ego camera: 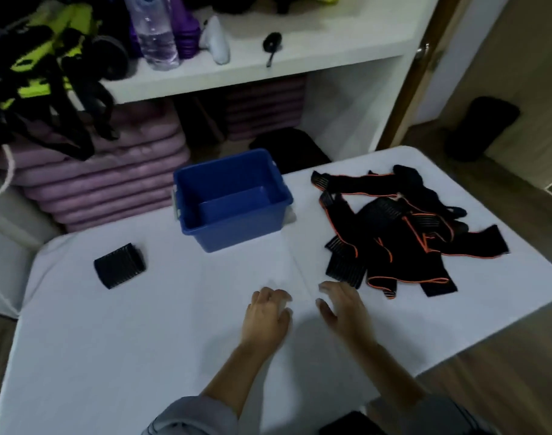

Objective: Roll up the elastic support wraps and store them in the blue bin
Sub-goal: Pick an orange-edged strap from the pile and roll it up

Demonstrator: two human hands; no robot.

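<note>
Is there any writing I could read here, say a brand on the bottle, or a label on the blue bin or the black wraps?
No text in this view can be read.
On the water bottle, a pale patch near the top may be a label, but it is too blurred to read.
On the blue bin, no label or print shows.
On the pile of wraps and the black ribbed roll, only orange edging and ribbing show, no lettering.
</note>
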